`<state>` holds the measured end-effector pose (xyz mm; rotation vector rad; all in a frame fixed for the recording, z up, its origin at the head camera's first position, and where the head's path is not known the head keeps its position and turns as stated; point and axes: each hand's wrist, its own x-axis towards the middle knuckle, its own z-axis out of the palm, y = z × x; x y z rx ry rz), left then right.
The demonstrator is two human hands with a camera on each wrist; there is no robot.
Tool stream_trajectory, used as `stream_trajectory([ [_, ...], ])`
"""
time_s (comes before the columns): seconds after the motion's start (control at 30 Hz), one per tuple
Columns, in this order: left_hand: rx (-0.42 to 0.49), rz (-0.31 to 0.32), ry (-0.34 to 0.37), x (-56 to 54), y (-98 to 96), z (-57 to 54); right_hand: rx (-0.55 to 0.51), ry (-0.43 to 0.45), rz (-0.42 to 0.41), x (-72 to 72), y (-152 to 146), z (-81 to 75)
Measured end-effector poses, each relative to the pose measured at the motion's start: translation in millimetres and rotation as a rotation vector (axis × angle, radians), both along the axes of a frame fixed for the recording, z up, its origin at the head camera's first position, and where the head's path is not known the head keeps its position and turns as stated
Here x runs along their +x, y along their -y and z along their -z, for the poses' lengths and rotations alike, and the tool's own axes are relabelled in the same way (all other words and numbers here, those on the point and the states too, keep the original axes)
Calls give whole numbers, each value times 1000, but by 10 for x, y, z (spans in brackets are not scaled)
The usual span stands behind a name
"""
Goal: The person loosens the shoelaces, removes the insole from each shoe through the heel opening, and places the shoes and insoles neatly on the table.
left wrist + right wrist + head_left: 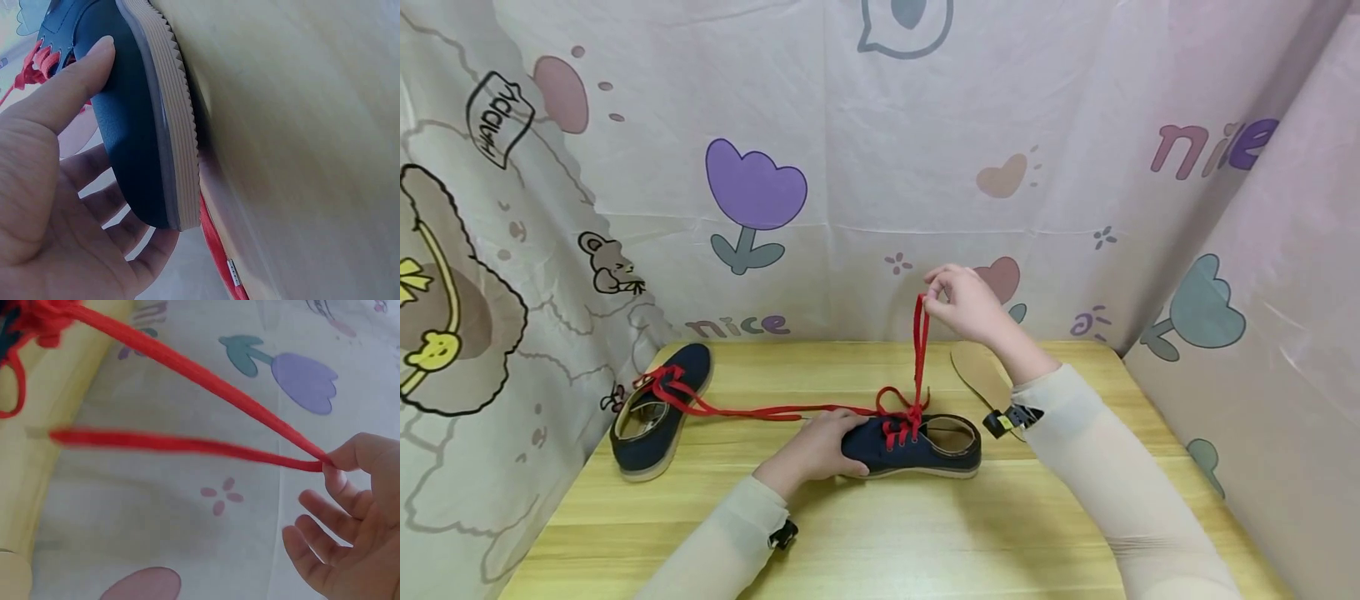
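A dark blue shoe (880, 446) with a red lace stands on the wooden table, toe to the left. My left hand (814, 448) grips its toe end, thumb over the near side and fingers round the front, as the left wrist view shows. Well above the shoe, my right hand (964, 302) pinches the red lace (919, 350) between thumb and forefinger. From the pinch, one strand runs taut down to the knot (913, 414), and a loose tail (125, 439) hangs beside it. A small lace loop (891, 398) stands at the knot's left.
A second blue shoe (658, 429) with red laces lies at the table's left edge. Red lace (745, 413) stretches from it towards the first shoe. A tan insole (981, 375) lies at the back right, partly behind the right forearm. Patterned cloth (865, 167) encloses the table's back and sides.
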<state>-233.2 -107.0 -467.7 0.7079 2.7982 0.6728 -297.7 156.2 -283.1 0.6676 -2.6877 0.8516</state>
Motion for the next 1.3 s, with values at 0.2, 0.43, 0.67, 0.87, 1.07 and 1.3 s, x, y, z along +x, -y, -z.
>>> stream_trajectory([
  [0.2, -3, 4, -2, -21, 6, 30, -100, -12, 78, -144, -34, -166],
  [0.43, 3, -3, -1, -24, 15, 26, -117, -12, 70, -319, -51, -171],
  [0.67, -6, 1, -7, -10, 11, 12, 24, 83, 57, -446, -19, 329],
  [0.87, 6, -6, 2, -7, 13, 15, 65, 142, 18, -406, -49, 644],
  [1.07, 5, -16, 17, -14, 11, 12, 127, 170, -70, -245, -69, 773],
  [1.3, 3, -17, 21, -25, -8, 5, 193, 162, -209, -11, -97, 767],
])
